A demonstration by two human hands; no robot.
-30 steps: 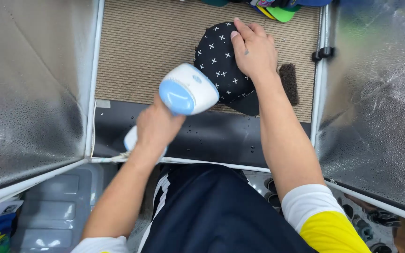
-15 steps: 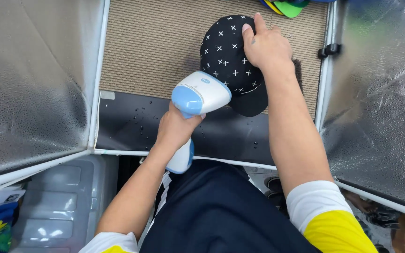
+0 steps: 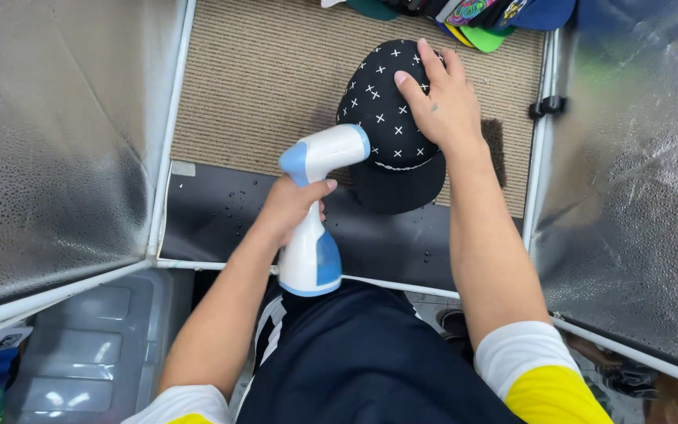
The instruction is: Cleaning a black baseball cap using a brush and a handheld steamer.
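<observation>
From the head cam: left hand point(image 3: 292, 206) is wrapped tight around the white and blue steamer point(image 3: 315, 204), nozzle touching the near-left side of the black cap point(image 3: 390, 126) with white crosses. Right hand point(image 3: 441, 102) presses flat on the crown, looks like it's steadying it. Cap sits far-right on the tan mat point(image 3: 276, 71), silver foil panels point(image 3: 49, 133) either side, more caps point(image 3: 480, 16) piled at the far edge.

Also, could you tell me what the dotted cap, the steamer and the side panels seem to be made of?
Cap: looks like matte black woven fabric with small white crosses; a stitched seam shows above the brim.
Steamer: seems smooth moulded plastic, white and blue, with a soft sheen.
Side panels: probably silver reflective foil or film; the surface is pebbled and shiny.
</observation>
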